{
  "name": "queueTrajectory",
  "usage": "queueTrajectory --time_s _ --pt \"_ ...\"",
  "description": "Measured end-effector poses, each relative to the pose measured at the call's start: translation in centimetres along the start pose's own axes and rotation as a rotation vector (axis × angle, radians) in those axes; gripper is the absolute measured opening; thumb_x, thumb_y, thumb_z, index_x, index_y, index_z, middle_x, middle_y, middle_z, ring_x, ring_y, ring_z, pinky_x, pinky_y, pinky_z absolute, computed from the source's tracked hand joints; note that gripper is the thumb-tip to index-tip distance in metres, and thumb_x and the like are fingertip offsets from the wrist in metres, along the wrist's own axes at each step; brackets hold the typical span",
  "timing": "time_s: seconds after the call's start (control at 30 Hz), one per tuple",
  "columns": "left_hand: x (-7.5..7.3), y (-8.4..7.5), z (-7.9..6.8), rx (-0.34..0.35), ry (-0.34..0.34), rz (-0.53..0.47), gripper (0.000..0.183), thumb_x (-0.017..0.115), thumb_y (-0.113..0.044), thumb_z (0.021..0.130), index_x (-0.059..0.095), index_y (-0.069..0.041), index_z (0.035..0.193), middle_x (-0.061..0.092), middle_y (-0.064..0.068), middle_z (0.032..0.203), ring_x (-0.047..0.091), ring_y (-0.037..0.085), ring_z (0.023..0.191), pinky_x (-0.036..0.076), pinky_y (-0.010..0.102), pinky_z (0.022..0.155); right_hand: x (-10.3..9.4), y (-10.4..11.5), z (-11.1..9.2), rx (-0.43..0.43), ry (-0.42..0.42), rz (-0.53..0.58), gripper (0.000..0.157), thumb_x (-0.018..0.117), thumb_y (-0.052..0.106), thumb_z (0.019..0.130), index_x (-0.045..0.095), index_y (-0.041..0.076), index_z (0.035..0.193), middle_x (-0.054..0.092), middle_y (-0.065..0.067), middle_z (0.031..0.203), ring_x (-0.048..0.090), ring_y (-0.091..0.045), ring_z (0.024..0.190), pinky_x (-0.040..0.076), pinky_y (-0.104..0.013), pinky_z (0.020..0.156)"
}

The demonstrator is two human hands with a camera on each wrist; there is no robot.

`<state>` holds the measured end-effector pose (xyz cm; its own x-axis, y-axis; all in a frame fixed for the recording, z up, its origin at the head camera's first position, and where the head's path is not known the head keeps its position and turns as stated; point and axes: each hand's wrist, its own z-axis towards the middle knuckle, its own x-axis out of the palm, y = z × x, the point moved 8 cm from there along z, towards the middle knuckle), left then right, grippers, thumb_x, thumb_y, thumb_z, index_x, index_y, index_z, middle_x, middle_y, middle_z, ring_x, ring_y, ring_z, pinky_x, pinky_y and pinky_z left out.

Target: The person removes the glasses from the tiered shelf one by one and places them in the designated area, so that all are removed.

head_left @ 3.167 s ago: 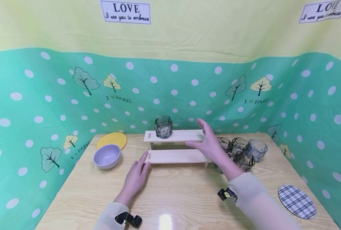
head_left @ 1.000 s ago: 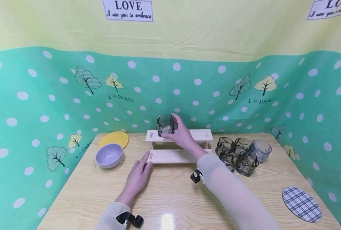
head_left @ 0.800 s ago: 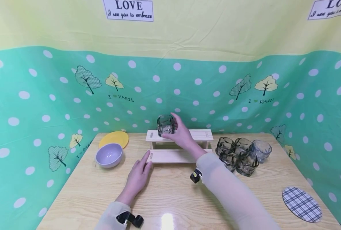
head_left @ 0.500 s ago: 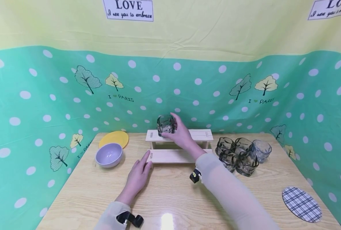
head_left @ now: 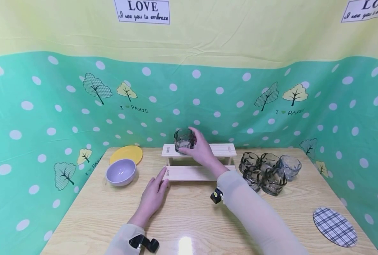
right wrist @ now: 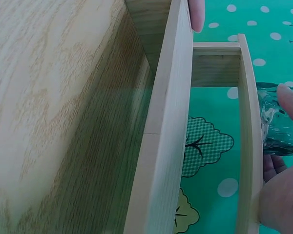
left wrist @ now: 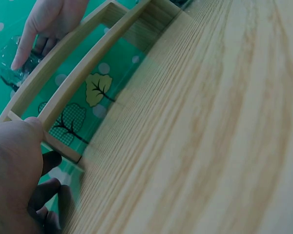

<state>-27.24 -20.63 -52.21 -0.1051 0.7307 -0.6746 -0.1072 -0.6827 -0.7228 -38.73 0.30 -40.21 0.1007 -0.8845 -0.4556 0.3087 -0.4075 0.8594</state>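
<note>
My right hand (head_left: 202, 150) grips a dark, clear glass (head_left: 183, 141), thumb at the front and fingers behind. The glass stands upright at the left part of the upper board (head_left: 222, 150) of a pale wooden two-tier stand. In the right wrist view, the glass (right wrist: 278, 122) shows beside the board's edge, partly covered by the hand. My left hand (head_left: 152, 194) touches the left end of the lower board (head_left: 192, 173) with thumb and index finger. Its other fingers hang loosely in the left wrist view, where the stand (left wrist: 88, 63) stretches away from the hand (left wrist: 14, 170).
Several dark glasses (head_left: 273, 182) and a clear bluish one (head_left: 289, 166) stand close together right of the stand. At the left are a lilac bowl (head_left: 120, 172) and a yellow plate (head_left: 126, 154). A checked oval mat (head_left: 334, 226) lies front right. Patterned cloth (head_left: 195, 102) hangs behind the table.
My right hand has moved left from the stand's right end and taken hold of the glass. In the last half second, hand and glass shift slightly towards me. The left hand stays put.
</note>
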Motion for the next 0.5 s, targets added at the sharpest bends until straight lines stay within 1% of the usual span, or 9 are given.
queueTrajectory --time_s 0.1,0.33,0.5 --pt "-0.02 -0.06 -0.02 0.000 0.002 0.001 0.058 0.050 -0.038 0.119 0.037 -0.028 0.175 0.053 0.017 0.166 0.032 0.059 0.157 0.029 0.076 0.125 -0.09 0.13 -0.09 -0.005 -0.009 -0.008 0.100 0.095 0.031 0.092 0.036 0.027 0.171 0.043 -0.011 0.169 0.050 -0.035 0.150 0.046 -0.049 0.124" --pt "-0.19 -0.14 -0.05 0.003 -0.003 0.002 0.058 0.049 -0.040 0.120 0.037 -0.027 0.175 0.052 0.018 0.166 0.032 0.061 0.156 0.029 0.078 0.124 -0.33 0.17 -0.32 0.005 -0.024 0.021 0.097 0.096 0.030 0.091 0.038 0.025 0.169 0.046 -0.012 0.163 0.052 -0.035 0.147 0.048 -0.047 0.123" --pt "-0.05 0.07 -0.04 -0.008 0.005 -0.001 0.058 0.049 -0.040 0.120 0.036 -0.029 0.175 0.051 0.016 0.167 0.031 0.060 0.156 0.029 0.078 0.124 -0.51 0.06 -0.51 0.012 -0.035 0.041 0.096 0.097 0.026 0.089 0.041 0.024 0.168 0.047 -0.012 0.161 0.054 -0.035 0.146 0.048 -0.045 0.122"
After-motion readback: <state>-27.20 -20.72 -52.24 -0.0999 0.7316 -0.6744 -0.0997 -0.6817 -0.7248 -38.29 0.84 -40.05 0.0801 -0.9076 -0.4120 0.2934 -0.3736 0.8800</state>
